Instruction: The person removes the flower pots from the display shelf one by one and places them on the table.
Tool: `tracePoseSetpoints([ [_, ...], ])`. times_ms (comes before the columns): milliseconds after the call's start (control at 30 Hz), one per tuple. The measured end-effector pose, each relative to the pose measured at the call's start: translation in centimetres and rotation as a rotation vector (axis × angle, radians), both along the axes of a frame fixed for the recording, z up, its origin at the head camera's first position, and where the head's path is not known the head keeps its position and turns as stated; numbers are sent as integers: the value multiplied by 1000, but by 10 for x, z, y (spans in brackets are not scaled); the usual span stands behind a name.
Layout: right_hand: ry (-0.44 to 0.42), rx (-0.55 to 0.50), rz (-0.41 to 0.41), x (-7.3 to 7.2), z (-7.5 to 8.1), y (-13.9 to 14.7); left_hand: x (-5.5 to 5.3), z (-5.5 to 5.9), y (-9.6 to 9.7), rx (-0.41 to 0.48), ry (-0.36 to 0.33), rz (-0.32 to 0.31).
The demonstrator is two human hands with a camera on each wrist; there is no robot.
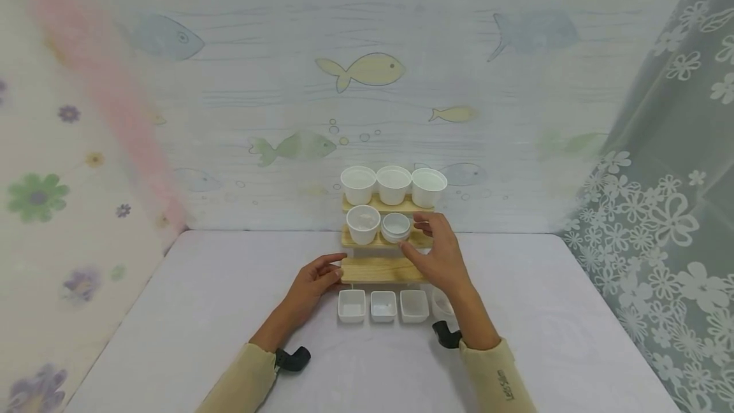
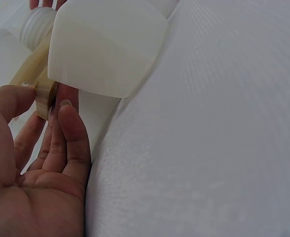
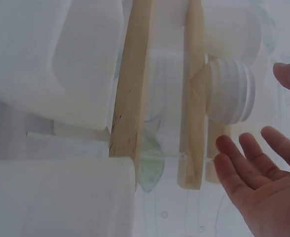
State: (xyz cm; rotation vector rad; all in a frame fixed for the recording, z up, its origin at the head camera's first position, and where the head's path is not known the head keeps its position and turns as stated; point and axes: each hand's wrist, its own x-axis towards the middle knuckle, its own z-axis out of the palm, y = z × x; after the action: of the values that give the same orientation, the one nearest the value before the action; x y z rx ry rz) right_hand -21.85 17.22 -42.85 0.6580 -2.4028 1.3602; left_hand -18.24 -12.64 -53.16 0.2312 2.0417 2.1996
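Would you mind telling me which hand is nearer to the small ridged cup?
The right hand is nearer, just beside the small ridged cup; the left hand is farther off, gripping the lowest wooden shelf at its left end.

From here I see a person in a top with long, pale tan sleeves. The left sleeve [image 1: 243, 378] looks plain, and the right sleeve [image 1: 497, 368] has small dark letters [image 1: 506, 386] in a line. A little black bent thing [image 1: 294, 359] sits by the left wrist, and another black one [image 1: 446, 335] by the right. The left hand [image 1: 315, 282] and right hand [image 1: 441, 260] are both bare
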Motion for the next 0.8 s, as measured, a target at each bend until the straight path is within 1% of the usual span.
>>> tracePoseSetpoints([
  [133, -15, -23, 3, 2, 0, -2, 6, 1, 3, -13, -4, 15],
  [300, -55, -74, 30, 4, 1, -6, 13, 2, 6, -27, 3, 23],
  [433, -80, -96, 47, 7, -3, -8, 22, 0, 10, -31, 10, 35],
  [800, -110, -75, 43, 17, -6, -4, 45, 0, 21, -47, 20, 71],
])
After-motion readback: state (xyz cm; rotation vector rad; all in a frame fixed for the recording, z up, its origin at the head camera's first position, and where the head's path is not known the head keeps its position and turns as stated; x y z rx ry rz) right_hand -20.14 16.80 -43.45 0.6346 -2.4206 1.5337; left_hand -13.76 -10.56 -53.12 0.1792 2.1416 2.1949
